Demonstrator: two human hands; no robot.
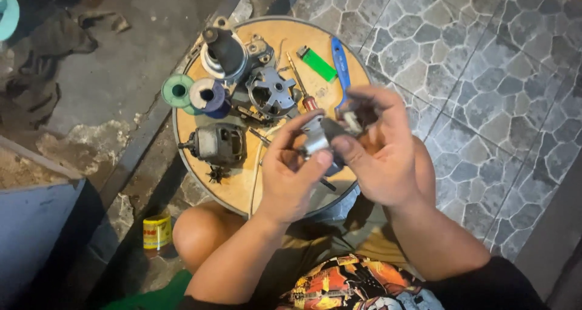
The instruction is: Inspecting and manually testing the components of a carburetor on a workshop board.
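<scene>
My left hand [290, 173] and my right hand [376, 146] are raised together over a round wooden board [273, 182]. Both grip one small grey metal part [320, 135]. The left thumb and fingers pinch its lower left side, while the right fingers wrap its right end, where a blurred dark and white piece shows. On the board behind the hands lie a screwdriver with a red handle [303, 91], a green lighter [318, 64] and a blue-handled tool [341, 67].
A small electric motor [217, 145], a dark finned housing [270, 91], a grey cylindrical part [225, 54] and spools [193, 94] crowd the board's left half. A yellow tin [157, 231] stands on the floor by my knee. Stone tiles lie to the right, rough concrete to the left.
</scene>
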